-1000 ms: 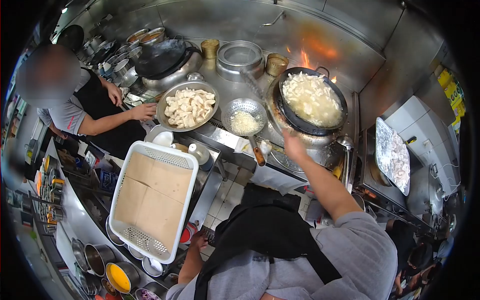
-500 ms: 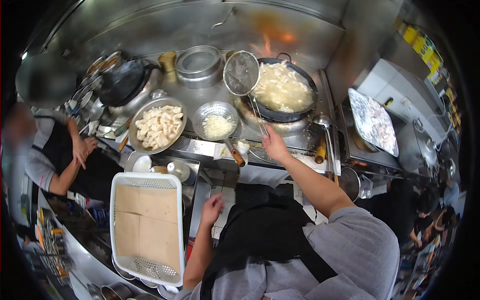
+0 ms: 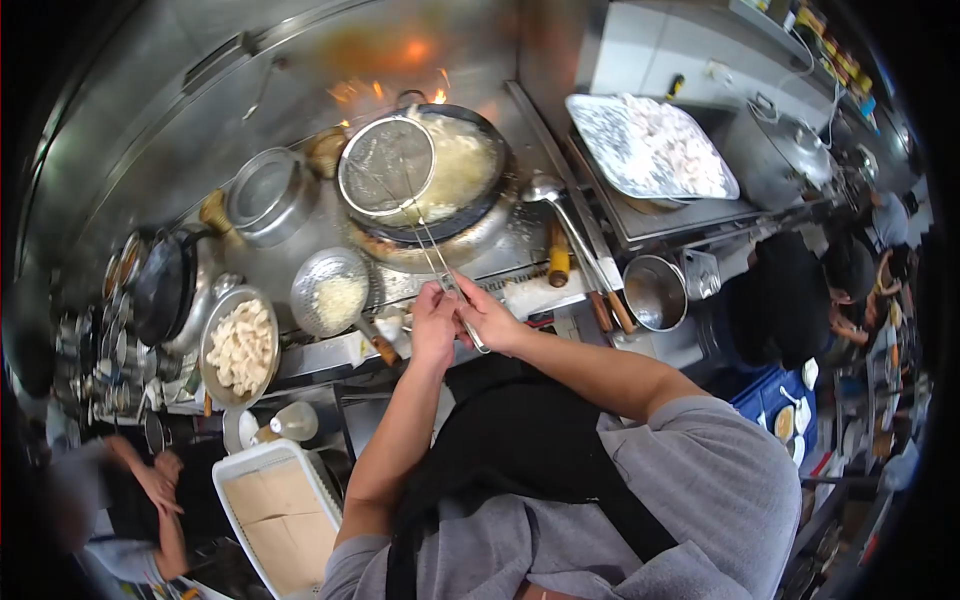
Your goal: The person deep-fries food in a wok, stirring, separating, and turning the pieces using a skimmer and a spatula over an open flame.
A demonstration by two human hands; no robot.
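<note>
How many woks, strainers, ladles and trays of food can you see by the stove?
Woks: 2
Strainers: 2, wire skimmer, perforated scoop
Ladles: 1
Trays of food: 2
Total: 7

2 woks (image 3: 455, 175) (image 3: 160, 290), 2 strainers (image 3: 385, 165) (image 3: 330, 293), 1 ladle (image 3: 545, 188), 1 tray (image 3: 650, 145).

Head camera looks steeply down over stove (image 3: 300, 235).

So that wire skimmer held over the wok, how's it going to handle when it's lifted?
The skimmer probably stays stiff but front-heavy, its wide basket far from both hands. The mesh looks empty, so likely light, with any liquid draining into the wok.
</note>
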